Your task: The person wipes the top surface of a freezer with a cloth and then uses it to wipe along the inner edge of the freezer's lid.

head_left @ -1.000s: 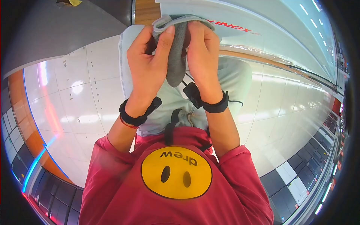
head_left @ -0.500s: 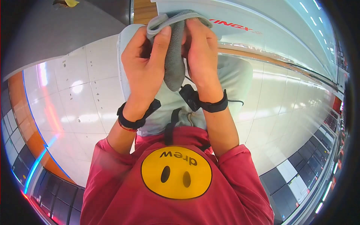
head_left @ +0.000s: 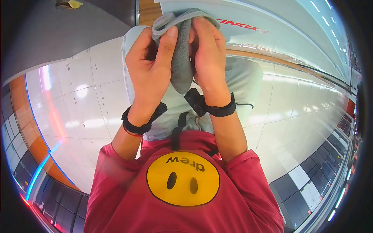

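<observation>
A grey knitted cloth item that looks like a sock (head_left: 181, 64) hangs between my hands at the top centre of the head view, its rounded end pointing down. Its lighter rim is spread wide at the top. My left hand (head_left: 149, 64) grips the rim on the left side, thumb on the near face. On the other side, my right hand (head_left: 209, 54) pinches the rim, with its thumb and fingers partly hidden by the fabric. Both wrists wear black straps with small black devices.
Beyond my hands stands a pale glass-sided case (head_left: 248, 15) with red lettering. A dark grey surface (head_left: 93, 31) fills the upper left, with a yellow leaf-like piece (head_left: 75, 4) on it. My light trousered legs (head_left: 244, 77) are below, over a tiled floor (head_left: 93, 112).
The view has shifted very slightly. Both hands keep hold of the grey item in nearly the same place, and its lower end hangs slightly differently.
</observation>
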Tool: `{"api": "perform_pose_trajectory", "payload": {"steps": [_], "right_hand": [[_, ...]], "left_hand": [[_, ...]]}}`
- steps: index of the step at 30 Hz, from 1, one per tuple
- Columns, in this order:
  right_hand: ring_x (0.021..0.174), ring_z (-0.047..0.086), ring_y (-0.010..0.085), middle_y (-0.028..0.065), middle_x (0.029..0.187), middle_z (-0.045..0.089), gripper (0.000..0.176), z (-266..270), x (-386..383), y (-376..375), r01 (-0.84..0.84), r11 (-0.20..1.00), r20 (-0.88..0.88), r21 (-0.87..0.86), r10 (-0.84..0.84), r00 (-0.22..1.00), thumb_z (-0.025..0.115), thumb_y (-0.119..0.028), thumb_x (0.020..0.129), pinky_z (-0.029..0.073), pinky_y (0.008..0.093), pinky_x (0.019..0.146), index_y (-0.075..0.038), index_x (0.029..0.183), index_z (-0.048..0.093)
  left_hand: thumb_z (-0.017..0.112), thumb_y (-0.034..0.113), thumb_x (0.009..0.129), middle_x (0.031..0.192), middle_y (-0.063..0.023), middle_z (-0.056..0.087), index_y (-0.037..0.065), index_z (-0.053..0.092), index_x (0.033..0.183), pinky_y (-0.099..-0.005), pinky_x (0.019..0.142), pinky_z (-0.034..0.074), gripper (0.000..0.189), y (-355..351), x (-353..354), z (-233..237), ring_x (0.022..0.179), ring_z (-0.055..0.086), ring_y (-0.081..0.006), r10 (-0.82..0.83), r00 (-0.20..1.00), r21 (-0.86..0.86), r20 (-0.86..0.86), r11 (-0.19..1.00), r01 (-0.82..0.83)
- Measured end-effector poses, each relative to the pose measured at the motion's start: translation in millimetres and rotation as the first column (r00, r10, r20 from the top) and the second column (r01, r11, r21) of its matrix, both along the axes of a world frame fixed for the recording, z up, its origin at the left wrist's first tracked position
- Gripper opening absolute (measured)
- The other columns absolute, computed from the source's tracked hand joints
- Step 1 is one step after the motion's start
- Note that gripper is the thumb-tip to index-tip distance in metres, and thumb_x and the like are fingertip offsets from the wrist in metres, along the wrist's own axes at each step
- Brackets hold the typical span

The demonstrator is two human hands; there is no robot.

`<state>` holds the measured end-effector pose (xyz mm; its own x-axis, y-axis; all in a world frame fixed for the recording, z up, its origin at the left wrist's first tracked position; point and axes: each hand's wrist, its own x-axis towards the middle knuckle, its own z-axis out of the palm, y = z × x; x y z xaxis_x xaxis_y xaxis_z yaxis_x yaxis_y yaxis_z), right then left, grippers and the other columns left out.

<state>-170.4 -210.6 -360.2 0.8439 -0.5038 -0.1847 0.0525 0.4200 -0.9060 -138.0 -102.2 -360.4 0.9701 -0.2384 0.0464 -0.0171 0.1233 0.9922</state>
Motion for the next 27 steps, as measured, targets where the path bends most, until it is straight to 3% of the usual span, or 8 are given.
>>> {"api": "perform_pose_trajectory", "payload": {"steps": [13,19,27], "right_hand": [[0.057,0.043,0.0061,-0.0041,0.063,0.05,0.043,4.8,1.4,-2.4,-0.028,0.999,-0.042,0.02,0.029,0.999,0.056,-0.032,0.106,0.031,0.0253,0.054,-0.007,0.071,0.057],[0.057,0.043,0.006,-0.0042,0.063,0.05,0.044,3.7,3.1,-0.6,0.005,0.999,0.054,0.035,-0.007,0.999,0.057,-0.033,0.107,0.031,0.0244,0.054,-0.008,0.071,0.057],[0.056,0.043,0.0054,-0.0051,0.061,0.05,0.043,4.3,1.7,-5.9,-0.051,0.999,-0.017,0.002,0.051,0.999,0.058,-0.033,0.105,0.03,0.0248,0.053,-0.007,0.071,0.058]], "left_hand": [[0.071,0.018,0.102,0.08,0.0061,0.06,0.0,0.068,0.1,-0.0181,0.062,0.039,0.018,-0.7,-0.5,0.0,0.072,0.049,-0.0002,0.022,1.0,0.043,0.008,0.999,-0.023],[0.071,0.018,0.102,0.081,0.0059,0.061,0.0,0.069,0.102,-0.0186,0.063,0.039,0.017,-2.5,1.0,4.5,0.073,0.049,-0.0004,0.005,1.0,-0.008,0.008,1.0,-0.005],[0.07,0.017,0.103,0.084,0.0054,0.062,0.0,0.068,0.103,-0.0184,0.065,0.04,0.017,-6.2,-1.9,0.3,0.076,0.05,-0.0005,0.034,0.999,-0.025,-0.018,0.999,-0.034]]}}
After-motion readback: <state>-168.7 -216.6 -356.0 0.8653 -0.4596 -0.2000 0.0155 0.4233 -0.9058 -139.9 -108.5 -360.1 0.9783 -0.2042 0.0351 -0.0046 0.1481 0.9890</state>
